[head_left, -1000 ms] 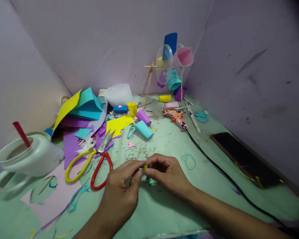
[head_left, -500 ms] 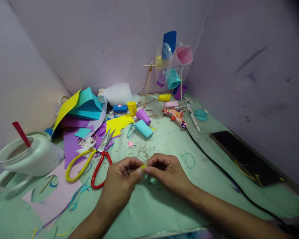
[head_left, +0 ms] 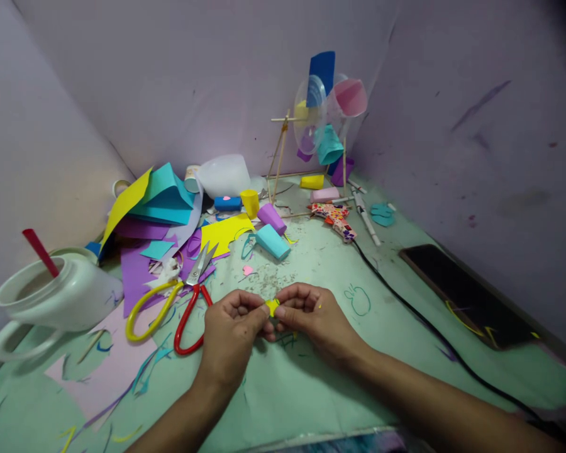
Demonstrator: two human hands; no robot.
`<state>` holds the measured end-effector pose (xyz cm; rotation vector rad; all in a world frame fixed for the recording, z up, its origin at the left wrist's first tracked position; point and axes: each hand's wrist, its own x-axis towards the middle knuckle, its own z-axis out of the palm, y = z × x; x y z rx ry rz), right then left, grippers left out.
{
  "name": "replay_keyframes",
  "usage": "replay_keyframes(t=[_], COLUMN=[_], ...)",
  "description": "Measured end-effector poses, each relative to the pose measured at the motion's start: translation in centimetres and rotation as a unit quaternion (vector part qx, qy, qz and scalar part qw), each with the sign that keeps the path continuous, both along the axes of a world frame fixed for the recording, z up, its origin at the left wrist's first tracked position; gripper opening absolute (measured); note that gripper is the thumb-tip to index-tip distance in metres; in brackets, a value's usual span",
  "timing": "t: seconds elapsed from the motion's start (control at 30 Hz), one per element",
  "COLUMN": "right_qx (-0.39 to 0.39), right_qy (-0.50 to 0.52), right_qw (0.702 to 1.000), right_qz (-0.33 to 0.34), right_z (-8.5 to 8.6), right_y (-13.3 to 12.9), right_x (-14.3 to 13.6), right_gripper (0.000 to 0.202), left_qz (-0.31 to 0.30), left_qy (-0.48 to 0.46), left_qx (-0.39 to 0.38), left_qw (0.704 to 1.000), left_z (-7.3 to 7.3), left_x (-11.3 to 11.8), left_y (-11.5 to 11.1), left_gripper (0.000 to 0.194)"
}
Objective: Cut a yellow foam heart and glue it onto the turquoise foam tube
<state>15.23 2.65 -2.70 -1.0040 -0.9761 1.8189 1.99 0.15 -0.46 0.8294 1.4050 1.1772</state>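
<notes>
Holding a small yellow cutout (head_left: 273,307) seemingly just above the bench (head_left: 311,396), pinched between left hand (head_left: 236,321) and right hand (head_left: 314,311), in a narrow grip on each side. Turned to show more of its face than half a second ago, so probably being opened out or reoriented. From there, note open scissors (head_left: 192,284) at nine o'clock, pink heart (head_left: 248,270) at eleven, turquoise tapered tube (head_left: 272,243) at twelve, phone (head_left: 453,292) at three.

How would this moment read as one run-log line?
left hand: pinching small yellow piece | right hand: pinching same piece | scissors: lying open beside left hand | corded patterned tool: lying beyond hands
</notes>
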Motion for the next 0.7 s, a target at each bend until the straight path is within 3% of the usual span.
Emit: replay_keyframes(t=[0.23,0.5,0.7], right_qx=[0.025,-0.012,-0.033], right_qy=[-0.063,0.011,0.043], right_qw=[0.996,0.999,0.999], right_qz=[-0.051,-0.047,-0.002], right_z=[0.10,0.06,-0.35], right_y=[0.23,0.34,0.40], right_x=[-0.16,0.15,0.30], right_gripper=[0.014,0.027,0.031], left_qz=[-0.015,-0.004,-0.001], left_qy=[-0.026,-0.079,-0.101], left_qx=[0.004,0.000,0.014], left_qw=[1.000,0.997,0.995], left_z=[-0.20,-0.20,-0.14], left_x=[0.30,-0.16,-0.08], left_y=[0.22,0.54,0.40], left_gripper=[0.013,0.019,0.033])
